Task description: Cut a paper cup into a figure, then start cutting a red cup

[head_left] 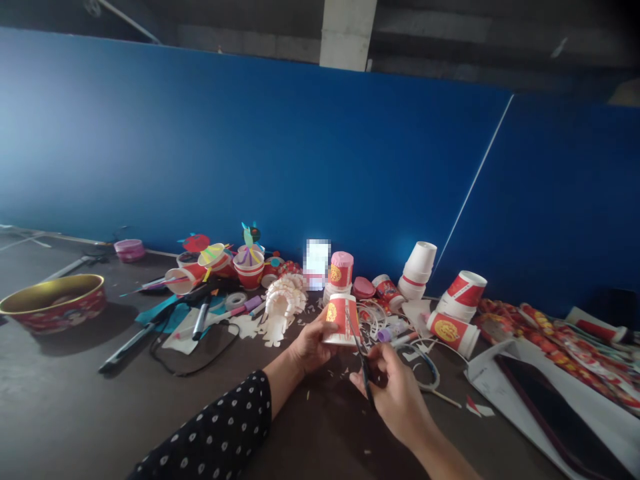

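A red and white paper cup (339, 319) with a yellow emblem is gripped by my left hand (315, 343), its fingers wrapped round the left side. The cup is held above the table, its wide rim toward me. My right hand (393, 387) holds a pair of scissors (366, 370) with black handles. Their blades point up and away from me and lie against the cup's right side. Whether the blades have cut into the cup I cannot tell. Small white paper scraps lie on the table below both hands.
Stacked paper cups (419, 267) and a cup with a pink top (342, 270) stand behind. Markers (201, 319), a tape roll (237, 300) and decorated cups (249, 267) lie left, beyond a gold-rimmed tin (55, 303). At right, a dark phone (560, 407) rests on white paper (483, 373).
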